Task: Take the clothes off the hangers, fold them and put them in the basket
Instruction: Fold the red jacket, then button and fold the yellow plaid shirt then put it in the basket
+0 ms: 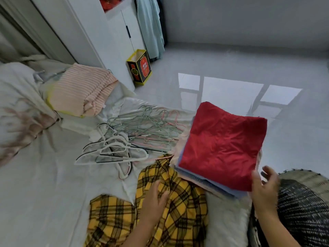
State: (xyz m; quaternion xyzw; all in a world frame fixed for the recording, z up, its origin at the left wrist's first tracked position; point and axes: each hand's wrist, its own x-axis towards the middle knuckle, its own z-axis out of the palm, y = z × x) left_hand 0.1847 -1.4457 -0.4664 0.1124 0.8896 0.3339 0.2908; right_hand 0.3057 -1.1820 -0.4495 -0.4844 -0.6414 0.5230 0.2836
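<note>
Lower centre, plaid garment (187, 211): off its hanger, rumpled and unfolded on the bed (44, 175).
Left hand (154, 198): rests flat on the plaid, fingers straight and spread, gripping nothing.
Right hand (265, 186): lower right, fingers loose and apart, thumb at the near corner of the folded stack (213, 184) topped by the red garment (222, 145); no grip closed.
Basket (302, 211): dark weave, lower right corner, just beside the stack.
Hangers (135, 138): bare heap, mid frame.
Step, likely: fold the plaid. Smooth it flat first and match the stack's outline; lift the stack from beneath so its layers do not slide.
</note>
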